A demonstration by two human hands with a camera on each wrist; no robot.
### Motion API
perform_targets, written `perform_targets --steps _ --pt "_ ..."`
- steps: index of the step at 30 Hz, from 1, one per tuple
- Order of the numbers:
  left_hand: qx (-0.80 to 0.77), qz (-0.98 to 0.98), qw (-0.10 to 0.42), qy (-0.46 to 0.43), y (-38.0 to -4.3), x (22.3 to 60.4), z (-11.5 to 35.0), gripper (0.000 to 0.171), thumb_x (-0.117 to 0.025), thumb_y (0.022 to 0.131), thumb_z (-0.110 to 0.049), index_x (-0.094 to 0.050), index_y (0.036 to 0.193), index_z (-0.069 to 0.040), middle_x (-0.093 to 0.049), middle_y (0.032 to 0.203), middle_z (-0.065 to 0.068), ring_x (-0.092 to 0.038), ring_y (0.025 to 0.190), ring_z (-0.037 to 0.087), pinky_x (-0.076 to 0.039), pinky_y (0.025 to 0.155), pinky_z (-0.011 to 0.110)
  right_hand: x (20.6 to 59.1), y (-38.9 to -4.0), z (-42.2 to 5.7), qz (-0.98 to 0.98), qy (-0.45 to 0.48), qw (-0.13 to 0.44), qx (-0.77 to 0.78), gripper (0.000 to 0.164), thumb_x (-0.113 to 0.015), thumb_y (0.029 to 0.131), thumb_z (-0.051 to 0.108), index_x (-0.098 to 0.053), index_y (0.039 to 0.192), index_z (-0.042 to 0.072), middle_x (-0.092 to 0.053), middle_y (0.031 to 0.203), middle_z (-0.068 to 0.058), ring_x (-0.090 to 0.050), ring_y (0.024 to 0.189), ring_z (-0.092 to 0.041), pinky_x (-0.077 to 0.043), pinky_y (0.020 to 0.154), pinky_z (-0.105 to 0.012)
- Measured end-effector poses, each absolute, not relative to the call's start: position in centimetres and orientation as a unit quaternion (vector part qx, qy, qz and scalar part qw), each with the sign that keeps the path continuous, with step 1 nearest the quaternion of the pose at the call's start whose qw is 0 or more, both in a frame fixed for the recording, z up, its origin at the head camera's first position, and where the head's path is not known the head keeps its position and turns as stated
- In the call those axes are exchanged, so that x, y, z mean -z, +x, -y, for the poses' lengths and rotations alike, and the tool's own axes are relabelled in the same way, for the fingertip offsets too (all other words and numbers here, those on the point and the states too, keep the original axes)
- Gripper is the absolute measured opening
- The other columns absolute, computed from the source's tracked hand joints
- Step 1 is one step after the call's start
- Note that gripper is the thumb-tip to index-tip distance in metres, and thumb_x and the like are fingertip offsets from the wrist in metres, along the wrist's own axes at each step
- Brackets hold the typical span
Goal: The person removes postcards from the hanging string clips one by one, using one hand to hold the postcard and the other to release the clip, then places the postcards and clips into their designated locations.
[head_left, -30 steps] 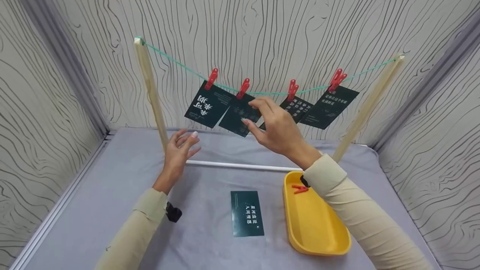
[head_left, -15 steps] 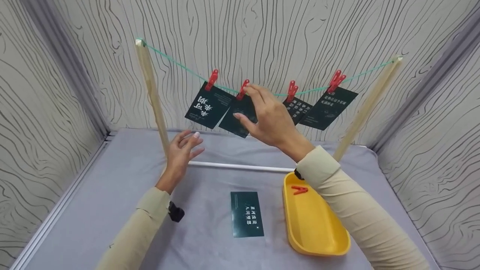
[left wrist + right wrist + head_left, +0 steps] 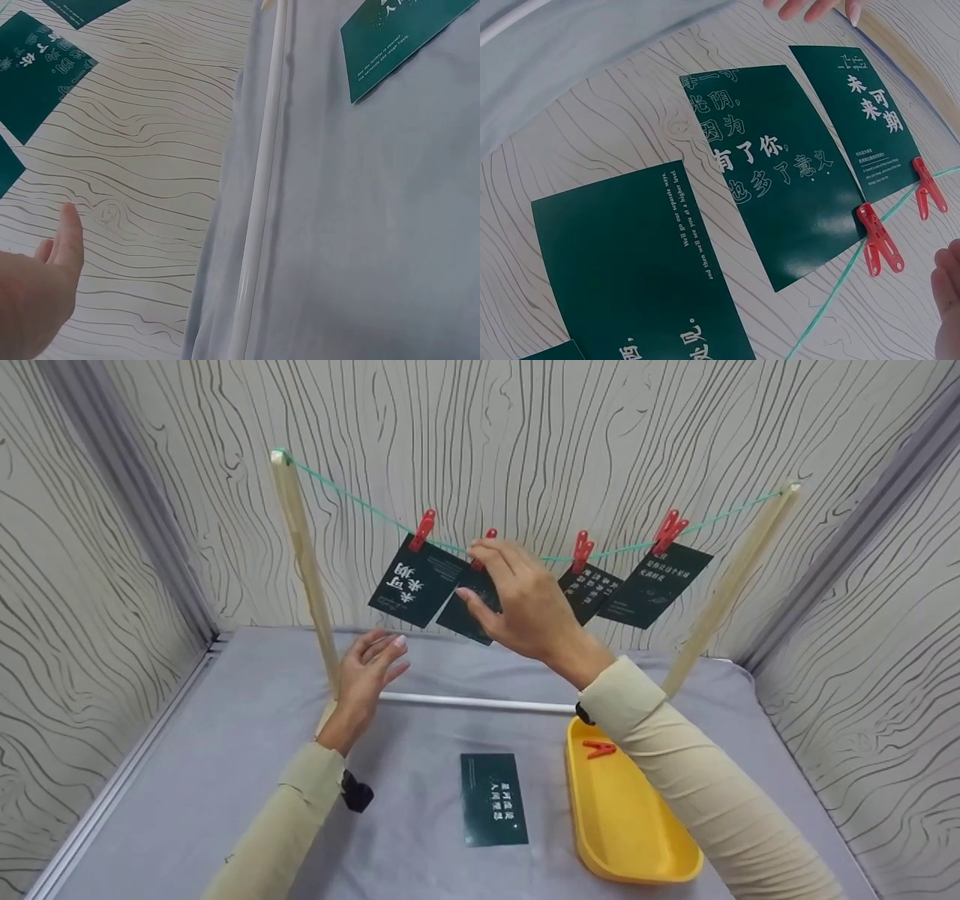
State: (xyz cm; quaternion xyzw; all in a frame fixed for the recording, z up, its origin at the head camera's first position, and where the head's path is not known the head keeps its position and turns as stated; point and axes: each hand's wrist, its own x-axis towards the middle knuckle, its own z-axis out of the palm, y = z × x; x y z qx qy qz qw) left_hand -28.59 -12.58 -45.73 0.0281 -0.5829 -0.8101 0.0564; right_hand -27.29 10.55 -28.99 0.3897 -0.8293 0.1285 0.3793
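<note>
Several dark green cards hang from a green cord (image 3: 360, 502), each under a red clothespin. My right hand (image 3: 529, 604) is raised in front of the second card from the left (image 3: 780, 180), near its clothespin (image 3: 877, 240). In the right wrist view, fingertips show apart from that clothespin, with nothing pinched. To the left hangs another card (image 3: 412, 581) under its clothespin (image 3: 423, 530). My left hand (image 3: 364, 679) hovers below this card, fingers loosely bent, holding nothing. Two more cards hang at the right, including the rightmost card (image 3: 656, 585).
Wooden posts stand at the left (image 3: 300, 540) and right (image 3: 739, 577), with a white bar (image 3: 472, 702) low between them. One green card (image 3: 493, 800) lies on the grey cloth. A yellow tray (image 3: 637, 870) holds a red clothespin (image 3: 599, 748).
My right hand has moved left along the cord, from below the second clothespin to beside it. The left hand has shifted slightly right. The head view has tilted up a little.
</note>
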Motion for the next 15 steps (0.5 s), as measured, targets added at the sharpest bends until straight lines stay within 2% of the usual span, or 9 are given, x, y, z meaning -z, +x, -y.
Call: perform_targets --steps 5,15 --pt "0.818 0.571 0.055 0.028 -28.8 45.9 12.3 0.06 -0.074 0.088 -0.019 -0.044 0.139 -0.005 -0.056 0.136 0.017 -0.062 0.121 0.029 -0.054 0.097 0.038 29.1 -27.7 -10.4 0.83 0.386 0.38 -0.131 0.045 -0.061 0.097 0.034 -0.056 0.131 0.005 -0.062 0.132 -0.011 -0.058 0.126 -0.023 -0.044 0.111 -0.035" --pt "0.828 0.558 0.044 0.016 -29.3 45.5 12.1 0.063 -0.071 0.09 -0.011 -0.039 0.143 -0.003 -0.049 0.143 0.023 -0.058 0.125 0.027 -0.053 0.1 0.036 28.8 -28.5 -10.1 0.849 0.358 0.347 -0.175 0.048 -0.062 0.096 0.031 -0.054 0.134 0.003 -0.059 0.136 -0.011 -0.055 0.13 -0.024 -0.043 0.113 -0.035"
